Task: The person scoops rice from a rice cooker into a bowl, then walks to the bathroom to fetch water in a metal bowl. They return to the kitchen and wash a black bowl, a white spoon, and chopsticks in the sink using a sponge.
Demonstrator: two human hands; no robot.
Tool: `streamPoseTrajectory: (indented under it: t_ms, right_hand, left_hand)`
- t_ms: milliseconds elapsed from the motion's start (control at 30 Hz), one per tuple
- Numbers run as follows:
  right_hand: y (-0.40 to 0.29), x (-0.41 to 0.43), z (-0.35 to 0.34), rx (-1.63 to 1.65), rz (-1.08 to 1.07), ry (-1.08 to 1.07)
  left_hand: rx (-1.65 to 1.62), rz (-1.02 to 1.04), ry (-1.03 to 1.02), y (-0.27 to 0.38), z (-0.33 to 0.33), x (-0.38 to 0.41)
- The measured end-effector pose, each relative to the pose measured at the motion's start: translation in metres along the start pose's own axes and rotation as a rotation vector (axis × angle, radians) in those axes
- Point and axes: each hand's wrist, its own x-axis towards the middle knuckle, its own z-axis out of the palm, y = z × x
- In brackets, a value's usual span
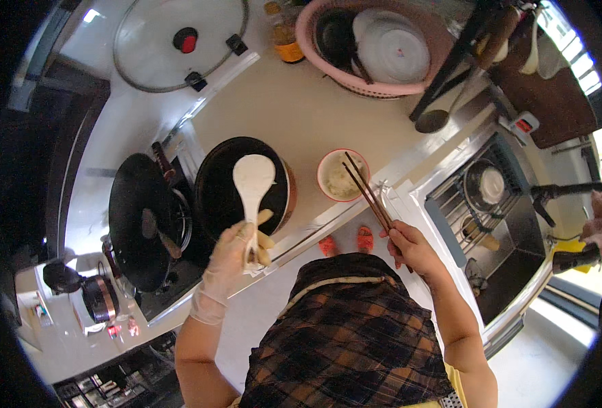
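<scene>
My left hand (240, 247), in a clear disposable glove, is closed around the handle of a white rice paddle (254, 176). The paddle's head is over a dark, deep pot (219, 194) on the counter. My right hand (408, 245) is bare and grips a pair of brown chopsticks (372, 199). Their tips reach over a small red-rimmed bowl (323, 186) at the counter's front edge. White rice (339, 181) lies in the bowl.
A black wok (132, 224) with a spatula stands on the stove at left. Behind are a glass lid (153, 51), a sauce bottle (284, 38) and a pink basket (306, 38) of dishes. The sink (515, 270), with a drying rack, is at right.
</scene>
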Motion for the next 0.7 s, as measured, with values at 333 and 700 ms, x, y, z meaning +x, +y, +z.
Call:
streamPoseTrajectory:
  t_ms: [333, 700]
  right_hand:
    - [-0.077, 0.098, 0.152, 0.522, 0.292, -0.548]
    - [-0.085, 0.063, 0.16, 0.102, 0.145, -0.321]
  left_hand:
    - [-0.079, -0.163, 0.134, -0.009, -0.075, 0.043]
    - [0.603, 0.162, 0.339, -0.025, -0.05, 0.005]
